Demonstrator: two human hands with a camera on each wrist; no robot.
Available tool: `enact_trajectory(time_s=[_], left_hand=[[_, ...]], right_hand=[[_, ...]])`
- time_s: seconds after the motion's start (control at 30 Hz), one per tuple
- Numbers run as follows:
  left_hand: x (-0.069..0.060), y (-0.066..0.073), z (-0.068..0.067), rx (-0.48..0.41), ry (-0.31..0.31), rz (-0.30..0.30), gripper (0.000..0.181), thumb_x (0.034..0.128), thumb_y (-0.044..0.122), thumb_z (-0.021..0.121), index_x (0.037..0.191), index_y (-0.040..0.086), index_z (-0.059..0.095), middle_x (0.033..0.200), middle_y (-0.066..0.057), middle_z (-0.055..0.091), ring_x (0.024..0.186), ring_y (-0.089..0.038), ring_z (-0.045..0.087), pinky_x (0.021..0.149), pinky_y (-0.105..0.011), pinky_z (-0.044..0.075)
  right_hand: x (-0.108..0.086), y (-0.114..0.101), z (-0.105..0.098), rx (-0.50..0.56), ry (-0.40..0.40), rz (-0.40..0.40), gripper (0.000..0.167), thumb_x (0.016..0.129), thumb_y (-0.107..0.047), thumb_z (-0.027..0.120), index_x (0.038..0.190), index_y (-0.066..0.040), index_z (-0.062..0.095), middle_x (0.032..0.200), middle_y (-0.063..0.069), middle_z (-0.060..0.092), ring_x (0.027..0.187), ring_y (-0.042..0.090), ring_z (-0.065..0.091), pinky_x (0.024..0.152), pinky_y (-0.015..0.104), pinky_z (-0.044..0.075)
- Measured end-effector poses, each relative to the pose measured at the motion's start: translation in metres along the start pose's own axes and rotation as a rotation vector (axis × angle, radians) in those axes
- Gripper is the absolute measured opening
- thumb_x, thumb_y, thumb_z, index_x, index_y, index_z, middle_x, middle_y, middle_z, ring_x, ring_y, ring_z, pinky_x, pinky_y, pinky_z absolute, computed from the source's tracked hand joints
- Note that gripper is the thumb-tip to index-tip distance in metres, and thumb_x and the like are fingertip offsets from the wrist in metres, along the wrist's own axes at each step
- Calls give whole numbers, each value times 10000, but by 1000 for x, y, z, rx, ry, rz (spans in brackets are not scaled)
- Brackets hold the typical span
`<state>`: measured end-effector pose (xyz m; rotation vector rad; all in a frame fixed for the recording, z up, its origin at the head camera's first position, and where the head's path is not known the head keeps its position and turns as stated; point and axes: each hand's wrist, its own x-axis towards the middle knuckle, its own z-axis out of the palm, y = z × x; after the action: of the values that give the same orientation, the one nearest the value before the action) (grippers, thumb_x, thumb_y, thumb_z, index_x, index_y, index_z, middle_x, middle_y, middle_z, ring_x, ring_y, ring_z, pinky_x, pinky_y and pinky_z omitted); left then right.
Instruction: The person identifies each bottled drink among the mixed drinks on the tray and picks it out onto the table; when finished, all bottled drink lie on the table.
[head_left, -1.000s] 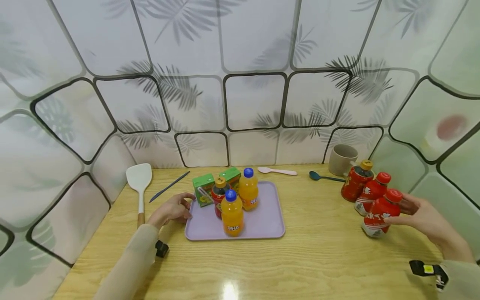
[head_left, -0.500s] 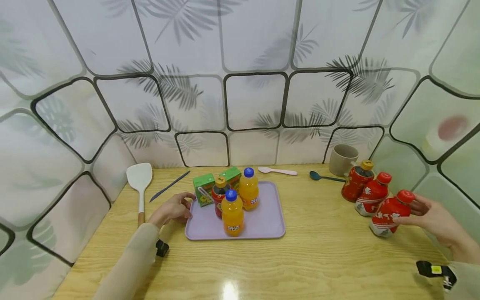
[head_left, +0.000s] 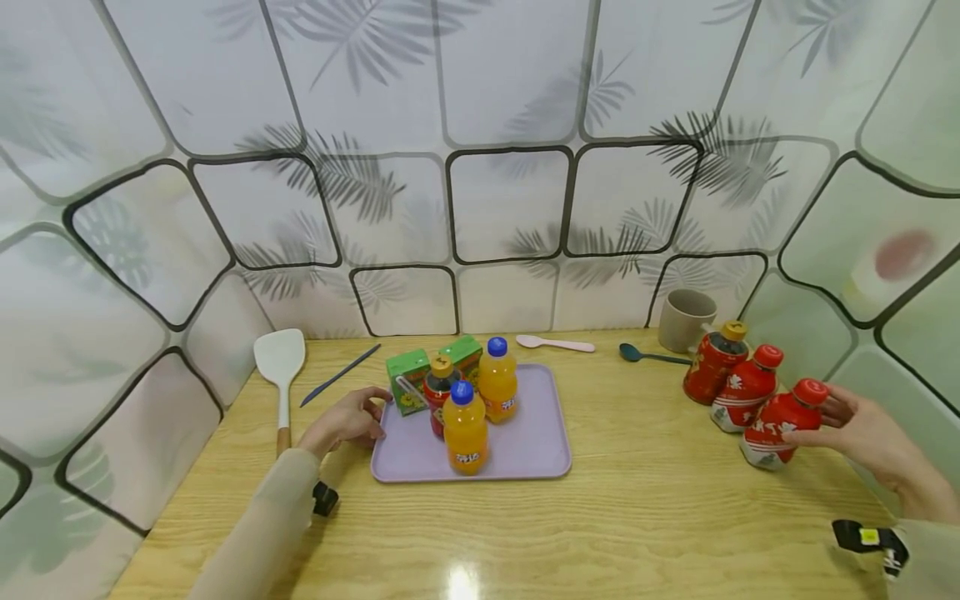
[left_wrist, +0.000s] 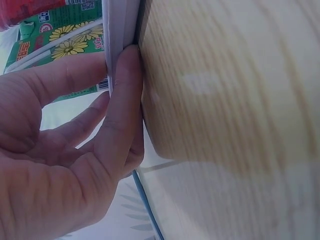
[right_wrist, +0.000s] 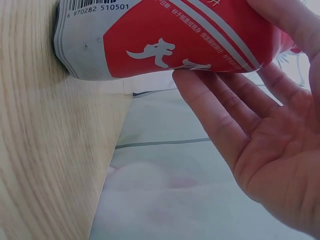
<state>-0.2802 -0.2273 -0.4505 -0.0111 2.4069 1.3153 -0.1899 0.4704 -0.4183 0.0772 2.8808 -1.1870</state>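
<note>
My left hand (head_left: 347, 423) pinches the left rim of a lilac tray (head_left: 532, 462). In the left wrist view, a finger (left_wrist: 75, 72) lies on the tray's inner side and others sit behind its rim. The tray carries two orange drink bottles (head_left: 465, 429) with blue caps, a dark drink bottle (head_left: 437, 392) with a yellow cap, and two green drink cartons (head_left: 408, 379). At the right, my right hand (head_left: 873, 437) holds a red-capped bottle (head_left: 780, 425) between thumb and fingers. Its base is at the tabletop in the right wrist view (right_wrist: 85, 45).
Beside the held bottle stand another red-capped bottle (head_left: 742, 392) and a yellow-capped bottle (head_left: 715, 367), with a beige mug (head_left: 686, 318) behind. A dark spoon (head_left: 652, 357), pink spoon (head_left: 555, 342), blue stick (head_left: 340, 375) and white spatula (head_left: 281, 358) lie along the back and left.
My right hand has shifted the red-capped bottle a little to the right, mostly in the first half second. The left hand and tray look still.
</note>
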Motion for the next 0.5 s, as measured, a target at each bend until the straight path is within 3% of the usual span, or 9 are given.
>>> enact_trajectory(time_s=[0.07,0.17,0.3,0.37,0.43,0.5], left_hand=[[0,0,0,1,-1,0,633,752,-157,644,1340,12,480,979,-136,471,758,-200,543,634,-306,576],[0,0,0,1,-2,2,634,752,-158,648,1339,10,481,978,-136,472,758,-200,543,635,-309,578],[0,1,0,2,-2,2,631,752,-156,644,1339,11,482,977,-133,474,756,-198,544,632,-306,577],[1,0,0,1,-2,-1,632,752,-155,641,1340,12,482,977,-132,473,758,-197,543,632,-303,576],[1,0,-1,1,-2,-1,637,749,-157,645,1341,12,481,976,-132,473,759,-197,543,632,-302,576],[0,0,-1,-1,-2,0,640,746,-160,648,1340,9,481,975,-132,473,759,-197,543,632,-302,577]], right_hand=[[0,0,0,3,11,-7,949,839,-241,777,1480,134,186,1194,-14,534,879,-222,375,689,133,486],[1,0,0,-2,21,-9,934,835,-247,781,1475,121,209,1169,-86,499,886,-215,370,684,130,483],[1,-1,1,-21,32,-6,933,833,-261,782,1465,125,214,1254,156,517,879,-212,364,674,133,480],[1,-2,1,-28,38,3,937,830,-265,785,1465,118,213,1260,192,502,898,-172,380,674,137,478],[1,-3,1,-28,40,12,953,831,-270,784,1469,120,195,1287,250,466,961,-11,493,667,141,470],[1,-4,1,-26,36,22,974,836,-279,779,1475,127,166,1344,323,394,1059,247,526,659,143,457]])
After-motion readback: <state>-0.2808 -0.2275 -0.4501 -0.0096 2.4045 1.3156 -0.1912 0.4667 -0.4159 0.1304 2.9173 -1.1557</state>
